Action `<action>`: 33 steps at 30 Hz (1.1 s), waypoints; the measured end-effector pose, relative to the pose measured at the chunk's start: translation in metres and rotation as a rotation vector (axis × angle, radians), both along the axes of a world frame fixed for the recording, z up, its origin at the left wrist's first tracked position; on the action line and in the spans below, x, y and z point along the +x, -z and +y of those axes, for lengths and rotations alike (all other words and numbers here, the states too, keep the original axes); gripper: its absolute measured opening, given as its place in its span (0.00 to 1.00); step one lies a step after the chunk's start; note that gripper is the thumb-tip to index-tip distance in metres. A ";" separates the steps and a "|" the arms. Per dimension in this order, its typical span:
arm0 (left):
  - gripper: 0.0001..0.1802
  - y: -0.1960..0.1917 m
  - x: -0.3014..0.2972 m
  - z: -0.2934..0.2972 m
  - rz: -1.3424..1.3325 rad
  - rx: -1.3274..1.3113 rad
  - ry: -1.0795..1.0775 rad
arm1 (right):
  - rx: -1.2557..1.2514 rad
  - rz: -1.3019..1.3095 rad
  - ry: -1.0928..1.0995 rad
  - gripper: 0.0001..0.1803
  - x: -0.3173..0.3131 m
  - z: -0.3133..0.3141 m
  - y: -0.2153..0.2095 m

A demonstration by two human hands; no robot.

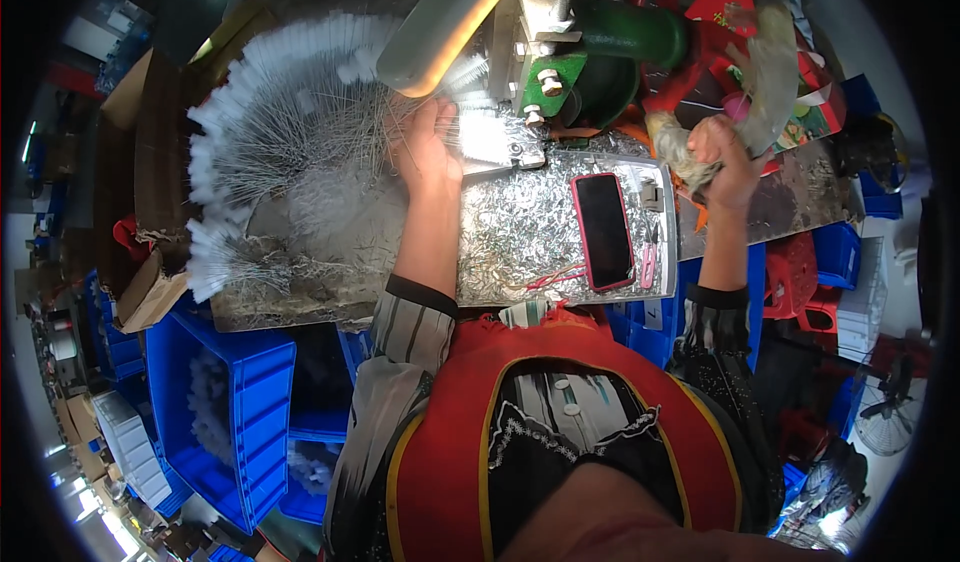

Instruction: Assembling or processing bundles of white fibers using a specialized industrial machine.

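My left hand (430,150) is closed at the edge of the pile, fingers curled beside the press's metal plate (495,142). It appears to hold a thin wire-stemmed brush; the fingertips are partly hidden. Left of it lies a wide fanned pile of white-bristled wire brushes (300,112), their stems pointing toward the hand. My right hand (722,157) is wrapped round the cloth-covered end of a lever (690,157) on the right. A green hand press (625,34) with bolts stands between and beyond both hands.
A lit lamp bar (450,27) hangs above my left hand. On the foil-covered board (500,227) lie a red-edged phone (605,232) and a pink cutter (648,264). Blue bins (262,427) stand below the table at left. Cardboard (160,152) borders the pile; red stools (792,274) are at right.
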State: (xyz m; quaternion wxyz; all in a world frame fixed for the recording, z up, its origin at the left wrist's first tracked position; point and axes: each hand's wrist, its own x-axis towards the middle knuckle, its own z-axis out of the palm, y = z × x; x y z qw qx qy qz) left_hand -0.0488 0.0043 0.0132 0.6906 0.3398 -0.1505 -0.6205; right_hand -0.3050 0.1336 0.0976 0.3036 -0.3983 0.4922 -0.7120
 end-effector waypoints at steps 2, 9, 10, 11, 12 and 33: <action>0.19 0.001 -0.001 -0.002 -0.004 0.004 -0.012 | -0.255 0.176 0.039 0.09 0.002 -0.008 0.028; 0.26 0.009 0.019 0.000 -0.181 0.020 0.191 | 0.030 -0.138 0.008 0.06 -0.007 0.001 0.004; 0.26 0.008 0.025 0.000 -0.177 -0.012 0.241 | 0.024 -0.142 0.010 0.06 -0.005 0.002 -0.001; 0.27 0.006 0.028 0.003 -0.220 -0.011 0.260 | 0.020 -0.096 -0.013 0.07 -0.004 0.002 -0.004; 0.27 0.005 0.025 0.003 -0.218 -0.009 0.261 | 0.016 -0.049 -0.036 0.08 -0.004 0.002 -0.007; 0.21 -0.013 -0.002 0.003 -0.094 0.094 -0.026 | 0.082 -0.009 0.013 0.13 -0.003 0.003 -0.006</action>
